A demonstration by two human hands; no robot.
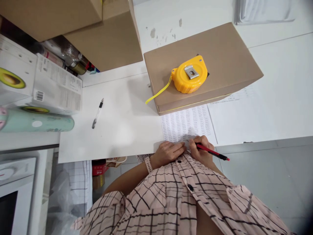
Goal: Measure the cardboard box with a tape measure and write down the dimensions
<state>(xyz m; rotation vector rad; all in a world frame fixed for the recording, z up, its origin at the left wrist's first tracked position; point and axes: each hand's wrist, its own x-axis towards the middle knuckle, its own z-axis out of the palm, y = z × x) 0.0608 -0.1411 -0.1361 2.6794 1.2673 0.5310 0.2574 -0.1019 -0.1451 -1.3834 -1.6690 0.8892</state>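
In the head view, my right hand (202, 150) grips a red and black pen (212, 152), its writing end pointing down at a printed sheet (187, 122). Rows of small text in columns cover the sheet. My left hand (170, 150) lies flat on the sheet's near edge, fingers stretched out, holding nothing. A closed brown cardboard box (227, 55) covers the sheet's far part. On top of the box rests a yellow tape measure (189, 75) with a metal clip and a yellow wrist strap.
A clear pen with black ends (98, 112) lies on the white table (127, 130). To the left are avocado-printed boxes (57, 81), a mint-green cylinder (39, 121) and larger cardboard boxes (107, 42). Another paper (244, 114) is at right; a white appliance (17, 182) stands lower left.
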